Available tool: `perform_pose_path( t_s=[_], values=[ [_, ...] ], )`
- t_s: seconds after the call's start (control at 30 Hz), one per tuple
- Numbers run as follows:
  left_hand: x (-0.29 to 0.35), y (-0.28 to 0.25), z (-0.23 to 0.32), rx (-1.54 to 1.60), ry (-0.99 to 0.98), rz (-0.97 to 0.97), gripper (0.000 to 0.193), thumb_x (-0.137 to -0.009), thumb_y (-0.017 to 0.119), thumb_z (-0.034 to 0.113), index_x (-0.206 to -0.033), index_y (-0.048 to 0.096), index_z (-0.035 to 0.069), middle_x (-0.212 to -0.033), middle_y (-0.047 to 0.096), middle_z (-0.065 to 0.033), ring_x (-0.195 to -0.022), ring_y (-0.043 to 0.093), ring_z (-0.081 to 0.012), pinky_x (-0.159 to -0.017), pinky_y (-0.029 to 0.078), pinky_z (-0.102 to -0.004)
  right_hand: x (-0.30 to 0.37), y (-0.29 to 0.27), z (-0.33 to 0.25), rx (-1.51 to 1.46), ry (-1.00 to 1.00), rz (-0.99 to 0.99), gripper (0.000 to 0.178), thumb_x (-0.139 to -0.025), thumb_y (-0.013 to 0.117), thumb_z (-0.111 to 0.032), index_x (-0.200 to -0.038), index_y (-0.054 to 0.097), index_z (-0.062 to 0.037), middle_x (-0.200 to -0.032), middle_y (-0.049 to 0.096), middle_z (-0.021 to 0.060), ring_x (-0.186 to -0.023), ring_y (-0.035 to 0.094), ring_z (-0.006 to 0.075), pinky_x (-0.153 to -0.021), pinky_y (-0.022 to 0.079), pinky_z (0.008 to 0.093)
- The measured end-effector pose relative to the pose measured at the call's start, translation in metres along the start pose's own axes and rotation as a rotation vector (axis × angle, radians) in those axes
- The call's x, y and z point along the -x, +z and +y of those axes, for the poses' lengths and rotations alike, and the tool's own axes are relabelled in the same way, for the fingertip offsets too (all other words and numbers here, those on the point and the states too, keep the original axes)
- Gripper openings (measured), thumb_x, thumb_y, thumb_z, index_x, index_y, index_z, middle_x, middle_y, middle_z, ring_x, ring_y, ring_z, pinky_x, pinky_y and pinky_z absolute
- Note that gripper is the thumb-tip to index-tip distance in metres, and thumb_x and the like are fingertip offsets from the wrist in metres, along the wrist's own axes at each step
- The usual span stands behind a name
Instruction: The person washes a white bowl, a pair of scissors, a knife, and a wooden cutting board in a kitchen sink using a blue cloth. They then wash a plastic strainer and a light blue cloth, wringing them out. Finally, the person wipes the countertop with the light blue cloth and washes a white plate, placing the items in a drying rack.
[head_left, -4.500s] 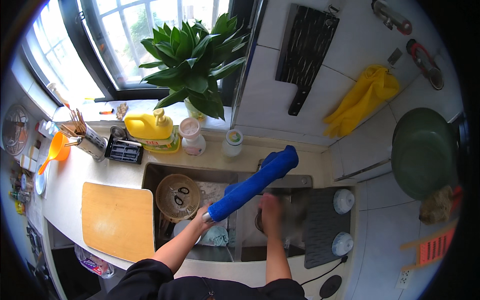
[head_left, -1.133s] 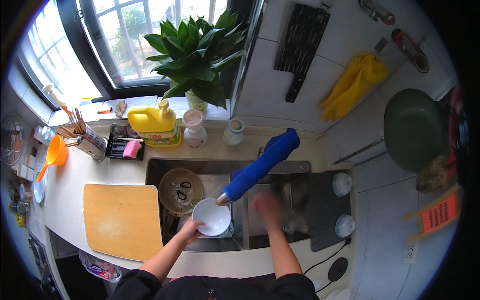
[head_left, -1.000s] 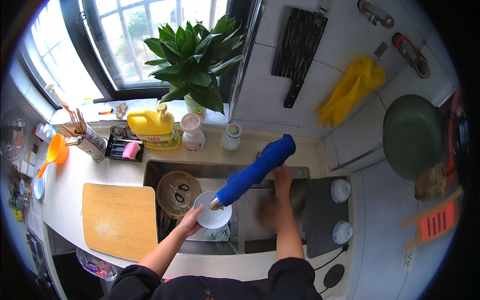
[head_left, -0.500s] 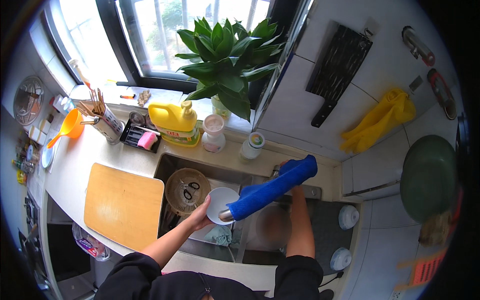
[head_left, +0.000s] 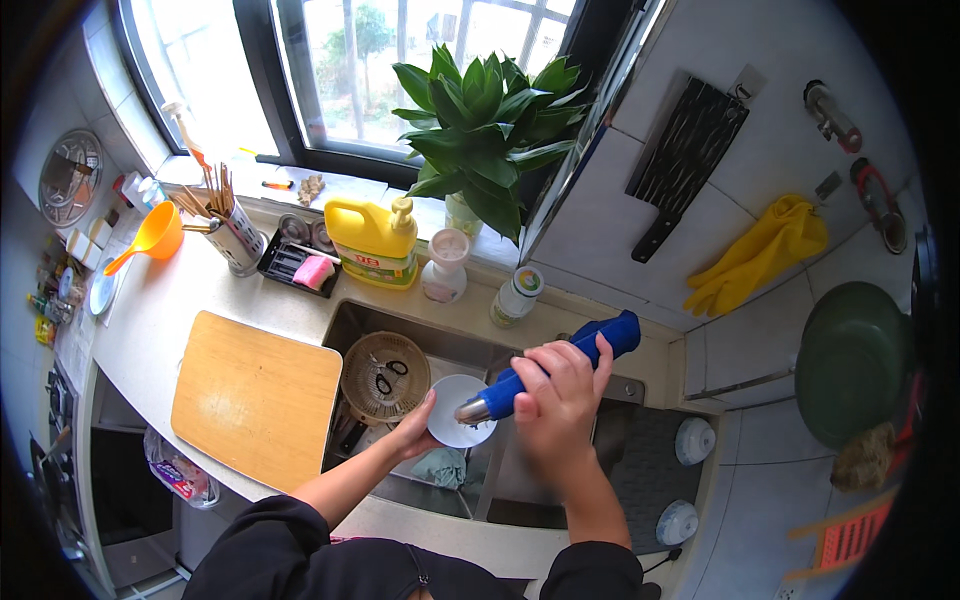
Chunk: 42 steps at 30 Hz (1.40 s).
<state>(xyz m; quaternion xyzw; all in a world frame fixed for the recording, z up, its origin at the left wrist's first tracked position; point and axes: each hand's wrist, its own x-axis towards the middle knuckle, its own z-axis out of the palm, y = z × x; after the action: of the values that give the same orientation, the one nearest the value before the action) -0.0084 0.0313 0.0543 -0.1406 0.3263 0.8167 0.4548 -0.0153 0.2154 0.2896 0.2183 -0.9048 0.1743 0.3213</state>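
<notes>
My left hand [head_left: 416, 430] holds a white bowl [head_left: 451, 396] by its near left rim over the sink, fingers mostly hidden beneath it. Above the bowl is the metal tip of a faucet [head_left: 622, 333] wrapped in blue cloth. My right hand [head_left: 562, 398] is in front of the wrapped spout, its fingers bent and apart; whether they touch the cloth I cannot tell. In the left basin of the sink [head_left: 487, 470], a brown strainer basket [head_left: 354, 390] holds black-handled scissors [head_left: 390, 377]. A pale green rag [head_left: 440, 468] lies near the bowl.
A wooden cutting board [head_left: 255, 400] lies left of the sink. Behind stand a yellow jug [head_left: 370, 245], a white dispenser [head_left: 446, 268] and a lidded jar [head_left: 517, 297]. On the right, two upturned bowls [head_left: 695, 441] rest on a dark mat [head_left: 637, 470]. A cleaver [head_left: 690, 150] hangs on the wall.
My right hand has come from behind the faucet to the front of its blue-wrapped spout. The left hand still holds the bowl beneath the tip. The whole view has shifted slightly.
</notes>
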Motion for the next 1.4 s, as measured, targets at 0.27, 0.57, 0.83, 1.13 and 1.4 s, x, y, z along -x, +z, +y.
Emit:
perform_pose_path(
  t_s=[0.27, 0.57, 0.83, 1.13, 1.4],
  values=[
    [0.013, 0.009, 0.0, -0.047, 0.039, -0.009, 0.066, -0.087, 0.025, 0.058, -0.137, 0.02, 0.015, -0.135, 0.033, -0.011, -0.12, 0.039, -0.0286, -0.095, 0.036, -0.0505, -0.007, -0.005, 0.032, 0.005, 0.039, 0.113, 0.024, -0.087, 0.041, -0.022, -0.08, 0.058, -0.0063, -0.084, 0.056, 0.0079, -0.085, 0.054, 0.0256, -0.093, 0.029, 0.0499],
    [0.006, -0.012, -0.009, -0.102, 0.072, 0.064, 0.06, -0.089, 0.028, 0.055, -0.134, 0.024, 0.015, -0.132, 0.037, -0.0097, -0.116, 0.044, -0.0265, -0.092, 0.039, -0.0506, 0.128, 0.074, -0.028, -0.796, 1.109, -0.326, 0.02, -0.083, 0.047, -0.013, -0.072, 0.058, -0.0001, -0.064, 0.06, 0.0081, -0.061, 0.059, 0.0158, -0.056, 0.047, 0.0306],
    [-0.009, -0.048, -0.026, 0.053, -0.086, 0.028, 0.046, -0.093, 0.032, 0.041, -0.132, 0.028, 0.015, -0.129, 0.038, -0.0116, -0.113, 0.045, -0.029, -0.087, 0.043, -0.0536, 0.172, 0.241, -0.004, -0.406, 0.249, -0.583, 0.025, -0.083, 0.043, -0.015, -0.096, 0.055, 0.0017, -0.098, 0.058, 0.0235, -0.093, 0.056, 0.0356, -0.082, 0.044, 0.0456],
    [-0.059, -0.098, -0.057, 0.021, 0.146, 0.269, 0.032, -0.079, 0.043, -0.001, -0.11, 0.049, -0.002, -0.097, 0.058, -0.0132, -0.09, 0.058, -0.0266, -0.073, 0.051, -0.0393, 0.187, 0.264, -0.011, -0.414, 0.808, -1.09, 0.039, -0.084, 0.042, -0.03, -0.101, 0.058, 0.001, -0.107, 0.054, 0.0262, -0.106, 0.05, 0.0384, -0.094, 0.036, 0.0429],
    [-0.036, -0.058, -0.034, -0.344, 0.027, 0.168, 0.047, -0.069, 0.047, -0.003, -0.116, 0.041, -0.003, -0.106, 0.051, -0.0178, -0.096, 0.054, -0.0299, -0.071, 0.053, -0.0446, 0.17, 0.241, 0.014, -0.443, 0.62, -0.942, 0.036, -0.084, 0.044, -0.031, -0.094, 0.058, 0.0007, -0.094, 0.06, 0.0205, -0.09, 0.057, 0.0349, -0.081, 0.043, 0.0392]
  ],
)
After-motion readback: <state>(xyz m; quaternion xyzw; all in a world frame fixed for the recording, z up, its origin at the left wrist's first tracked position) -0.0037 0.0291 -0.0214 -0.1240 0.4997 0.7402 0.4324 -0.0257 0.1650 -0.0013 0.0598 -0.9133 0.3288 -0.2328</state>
